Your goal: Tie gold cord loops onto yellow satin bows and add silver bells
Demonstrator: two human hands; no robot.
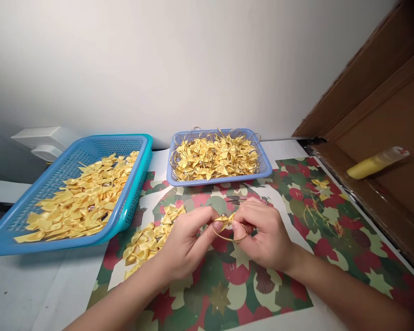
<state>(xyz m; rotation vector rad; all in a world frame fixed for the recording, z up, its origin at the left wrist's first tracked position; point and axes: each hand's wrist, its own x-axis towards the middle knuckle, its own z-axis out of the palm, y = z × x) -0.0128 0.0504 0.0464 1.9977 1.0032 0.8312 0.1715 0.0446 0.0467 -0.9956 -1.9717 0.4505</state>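
Between my hands is a yellow ribbon bow [225, 220] with a loop of gold cord [230, 239] hanging from it. My left hand [192, 236] pinches the bow's left side between thumb and forefinger. The right side of the bow and the cord are pinched by my right hand [264, 232]. A small shiny bead [223, 215] shows at the top of the bow. Just behind my right hand lie scissors [236, 200], partly hidden by it. Several loose yellow bows [141, 243] lie in a pile beside my left forearm.
A blue basket [129, 202] of yellow bows, nested in a teal one, stands at left. At the back, a smaller blue basket [219, 182] holds corded bows. Cord scraps [319, 216] lie right on the patterned sheet [234, 294]. A yellow tube [376, 164] juts from the cardboard [382, 110].
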